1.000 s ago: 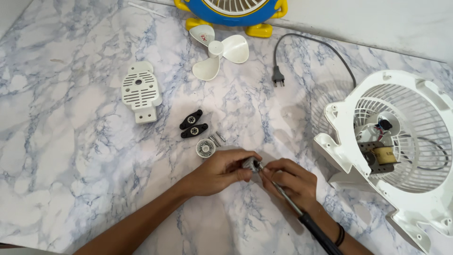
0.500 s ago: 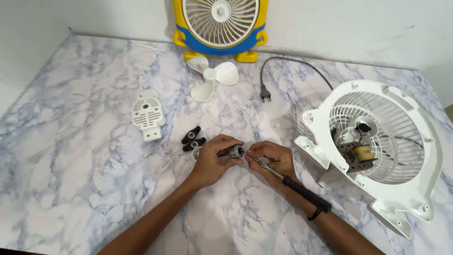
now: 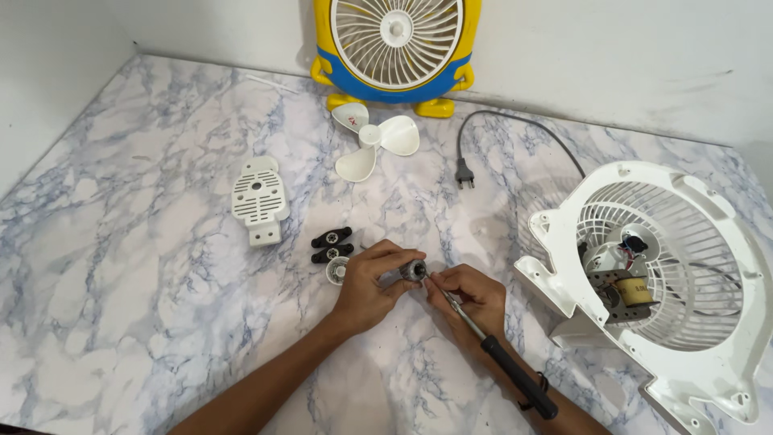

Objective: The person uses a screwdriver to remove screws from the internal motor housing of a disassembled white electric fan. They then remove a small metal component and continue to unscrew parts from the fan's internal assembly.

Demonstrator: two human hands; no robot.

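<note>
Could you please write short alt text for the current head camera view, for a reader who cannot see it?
On a marbled table, the left hand holds a small metal cylinder while the right hand puts a black-handled screwdriver to it. A white fan housing lies to the right, a loose fan blade beyond.

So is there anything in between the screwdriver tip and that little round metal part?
Nothing visible. The left hand holds the small round metal part, and the screwdriver in the right hand has its tip right at it.
</note>
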